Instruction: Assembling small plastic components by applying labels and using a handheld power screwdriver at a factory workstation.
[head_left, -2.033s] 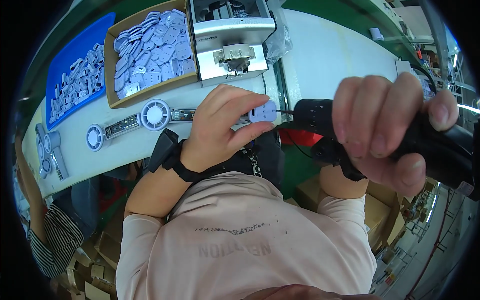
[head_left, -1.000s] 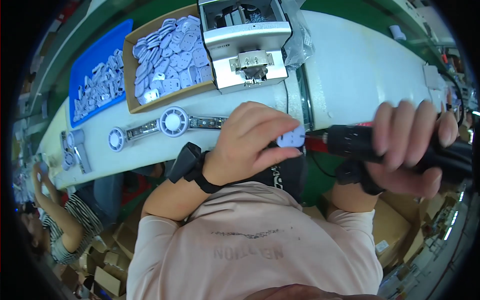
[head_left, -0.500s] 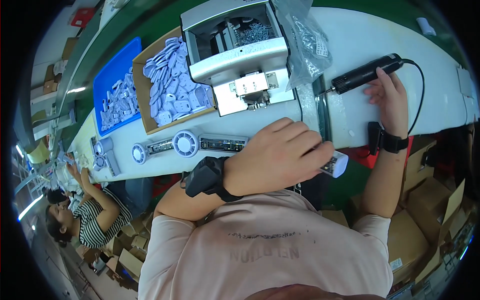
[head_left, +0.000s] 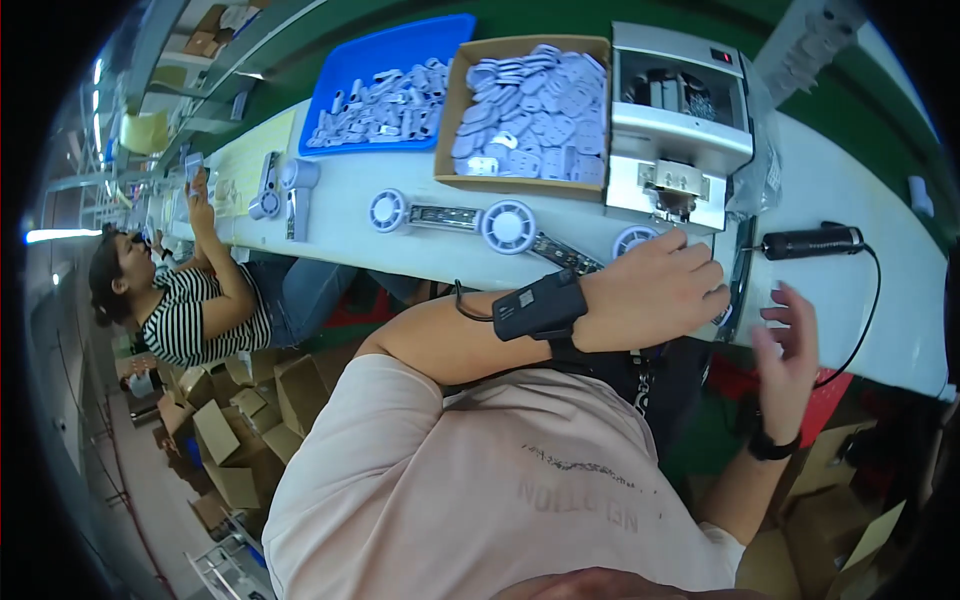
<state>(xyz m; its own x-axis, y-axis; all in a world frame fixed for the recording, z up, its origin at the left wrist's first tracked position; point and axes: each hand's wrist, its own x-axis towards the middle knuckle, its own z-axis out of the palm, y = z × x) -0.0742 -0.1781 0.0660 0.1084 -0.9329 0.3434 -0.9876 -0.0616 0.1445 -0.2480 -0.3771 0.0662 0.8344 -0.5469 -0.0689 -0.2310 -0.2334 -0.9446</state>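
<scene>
Fan number three in the row, its round vented head (head_left: 632, 239) showing just past my left hand (head_left: 655, 290), sits at the near edge of the table (head_left: 835, 175). That hand is curled shut around its handle, as far as I can judge; the back of my hand hides most of the grip. What has changed is on my other side: the black electric screwdriver (head_left: 812, 242), which my right hand (head_left: 790, 350) was touching half a second ago, now lies by itself on the table, its cord trailing down. My right hand is empty, fingers loosely spread, near the tool but apart from it. The fan head has also come into view beside the second fan (head_left: 509, 226), whose circuit strip is uncovered, with another fan (head_left: 388, 210) farther left. To me this means screw driving is at a pause, and my left hand alone manages the fan.
</scene>
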